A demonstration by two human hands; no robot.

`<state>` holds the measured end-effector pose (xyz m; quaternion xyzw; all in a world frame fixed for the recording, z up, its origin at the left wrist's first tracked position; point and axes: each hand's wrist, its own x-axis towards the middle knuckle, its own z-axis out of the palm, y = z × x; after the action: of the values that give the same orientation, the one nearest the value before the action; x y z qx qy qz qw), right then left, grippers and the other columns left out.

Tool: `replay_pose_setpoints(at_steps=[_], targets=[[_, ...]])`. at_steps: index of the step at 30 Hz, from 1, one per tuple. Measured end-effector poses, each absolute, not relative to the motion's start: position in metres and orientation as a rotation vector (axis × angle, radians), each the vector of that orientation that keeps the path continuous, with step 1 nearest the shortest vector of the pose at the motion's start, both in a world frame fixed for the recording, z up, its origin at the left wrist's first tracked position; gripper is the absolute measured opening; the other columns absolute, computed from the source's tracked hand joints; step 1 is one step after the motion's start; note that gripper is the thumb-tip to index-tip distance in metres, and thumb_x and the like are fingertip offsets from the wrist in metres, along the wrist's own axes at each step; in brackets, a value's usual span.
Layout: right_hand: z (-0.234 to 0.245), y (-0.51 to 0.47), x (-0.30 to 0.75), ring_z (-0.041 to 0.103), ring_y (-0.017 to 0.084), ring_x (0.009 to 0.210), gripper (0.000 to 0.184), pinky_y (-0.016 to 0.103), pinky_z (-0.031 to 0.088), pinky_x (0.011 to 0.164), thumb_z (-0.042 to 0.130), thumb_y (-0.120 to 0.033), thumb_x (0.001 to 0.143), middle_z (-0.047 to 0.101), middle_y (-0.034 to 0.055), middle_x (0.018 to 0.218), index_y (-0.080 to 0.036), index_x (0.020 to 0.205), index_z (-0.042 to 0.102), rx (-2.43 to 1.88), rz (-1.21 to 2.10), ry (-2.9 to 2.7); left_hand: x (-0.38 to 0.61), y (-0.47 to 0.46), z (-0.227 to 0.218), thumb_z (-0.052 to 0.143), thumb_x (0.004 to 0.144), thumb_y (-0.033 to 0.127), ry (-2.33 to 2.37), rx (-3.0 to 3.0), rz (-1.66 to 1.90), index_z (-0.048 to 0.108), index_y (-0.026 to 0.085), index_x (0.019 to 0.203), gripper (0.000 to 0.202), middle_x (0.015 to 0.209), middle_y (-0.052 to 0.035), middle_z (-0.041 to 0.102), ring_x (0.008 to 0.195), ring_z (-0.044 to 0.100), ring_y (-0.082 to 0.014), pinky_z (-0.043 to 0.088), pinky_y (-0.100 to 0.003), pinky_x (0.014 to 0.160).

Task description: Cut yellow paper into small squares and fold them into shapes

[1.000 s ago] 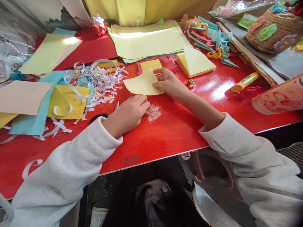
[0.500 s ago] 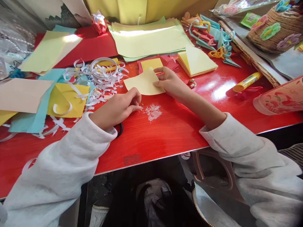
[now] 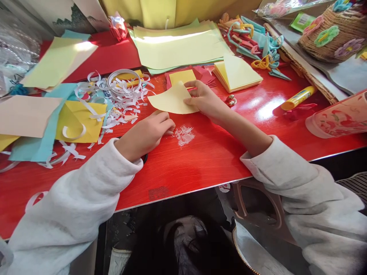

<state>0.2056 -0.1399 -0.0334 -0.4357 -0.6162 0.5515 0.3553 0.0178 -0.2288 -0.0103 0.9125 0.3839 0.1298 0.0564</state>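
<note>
A pale yellow sheet of paper (image 3: 169, 100) is pinched at its right side between the thumb and fingers of my right hand (image 3: 202, 97). The sheet curves slightly and tilts above the red table. Just below its lower left edge lies my left hand (image 3: 151, 131), fingers curled inward. Whatever they may hold is hidden from view. Its fingertips are beside a whitish, flaky smear (image 3: 184, 135) on the tabletop. Part of a black ring-shaped thing (image 3: 145, 157) shows beneath the left wrist.
White paper strips and a tape roll (image 3: 124, 82) lie to the left, with coloured sheets (image 3: 82, 122). Behind are a large paper stack (image 3: 180, 46) and a square pad (image 3: 241, 72). A glue stick (image 3: 298, 98) and pink cup (image 3: 336, 116) stand on the right.
My left hand has shifted slightly right and rolled over, its fingers curling further under. The right hand keeps its hold on the paper, nearly still. The view has moved a little.
</note>
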Motion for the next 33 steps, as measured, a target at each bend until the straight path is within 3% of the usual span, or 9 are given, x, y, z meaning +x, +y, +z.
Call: replay_pose_setpoints(at_steps=[6,15,21,28,33], targets=[[-0.033,-0.141,0.206,0.060,0.019,0.083,0.043,0.036,0.053,0.074,0.054,-0.010,0.075,0.061,0.0035,0.093,-0.023,0.115,0.045,-1.143,1.394,-1.606,0.017,-0.230,-0.010,0.037,0.085,0.006,1.174,2.792,0.425,0.056,0.014,0.083,0.021,0.084,-0.0066,0.056,0.081,0.052,-0.0177,0.045,-0.031,0.074],[-0.035,-0.139,0.206,0.060,0.020,0.085,0.045,0.036,0.053,0.072,0.057,-0.013,0.072,0.061,0.0036,0.094,-0.023,0.114,0.046,-1.133,1.374,-1.622,0.018,-0.234,-0.009,0.044,0.089,0.019,1.077,2.672,0.428,0.056,0.014,0.089,0.013,0.087,-0.0054,0.057,0.083,0.054,-0.0161,0.045,-0.029,0.076],[-0.035,-0.140,0.206,0.059,0.020,0.084,0.044,0.037,0.053,0.072,0.056,-0.013,0.073,0.060,0.0028,0.091,-0.025,0.114,0.044,-1.118,1.384,-1.621,0.023,-0.237,-0.011,0.035,0.087,0.009,1.119,2.920,0.273,0.056,0.013,0.084,0.021,0.084,-0.0091,0.054,0.080,0.051,-0.0197,0.044,-0.033,0.072],[-0.034,-0.140,0.207,0.058,0.021,0.087,0.040,0.037,0.053,0.073,0.057,-0.015,0.075,0.058,0.0042,0.094,-0.025,0.112,0.043,-1.106,1.398,-1.643,0.013,-0.247,0.023,0.040,0.089,0.015,1.336,2.717,0.686,0.056,0.019,0.086,0.017,0.082,-0.0042,0.059,0.079,0.055,-0.0165,0.045,-0.029,0.073],[-0.033,-0.140,0.207,0.059,0.018,0.081,0.037,0.037,0.052,0.074,0.054,-0.012,0.074,0.058,0.0036,0.094,-0.023,0.107,0.043,-1.113,1.432,-1.592,0.008,-0.246,0.028,0.032,0.089,0.014,1.374,2.723,0.527,0.060,0.017,0.092,0.029,0.082,-0.0070,0.059,0.079,0.056,-0.0187,0.047,-0.033,0.072]])
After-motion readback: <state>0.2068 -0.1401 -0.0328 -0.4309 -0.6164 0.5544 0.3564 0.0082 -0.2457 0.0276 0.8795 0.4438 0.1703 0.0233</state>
